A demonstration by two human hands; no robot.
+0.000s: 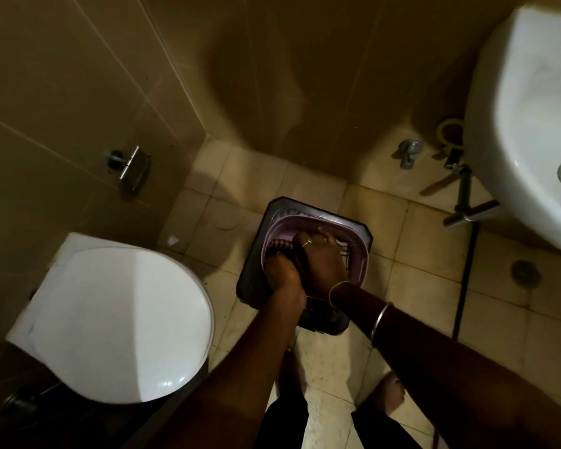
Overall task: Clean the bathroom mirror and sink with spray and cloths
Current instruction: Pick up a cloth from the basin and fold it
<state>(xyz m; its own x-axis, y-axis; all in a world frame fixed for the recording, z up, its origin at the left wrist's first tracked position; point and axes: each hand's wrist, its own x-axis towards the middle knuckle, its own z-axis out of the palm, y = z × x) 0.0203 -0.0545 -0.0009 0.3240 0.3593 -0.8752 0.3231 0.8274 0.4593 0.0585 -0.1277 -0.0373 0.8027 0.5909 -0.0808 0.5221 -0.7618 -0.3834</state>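
Note:
A lilac plastic basket point(360, 251) sits on a dark square stool point(255, 254) on the floor, in the middle of the view. Both hands are inside the basket. My left hand point(282, 275) is closed around a dark ribbed object point(277, 246) whose kind I cannot make out in the dim light. My right hand point(325, 264), with a ring and bangles, lies pressed beside it over the basket, fingers curled downward; what is under it is hidden. The white sink point(531, 124) hangs at the right edge, its drain visible. No mirror, spray bottle or cloth can be identified.
A white toilet point(117, 319) with its lid down stands at the left. A metal paper holder point(132, 168) is on the left tiled wall. Pipes and valves point(463, 202) run under the sink. A floor drain point(525, 272) lies at the right. My bare feet stand on wet beige tiles.

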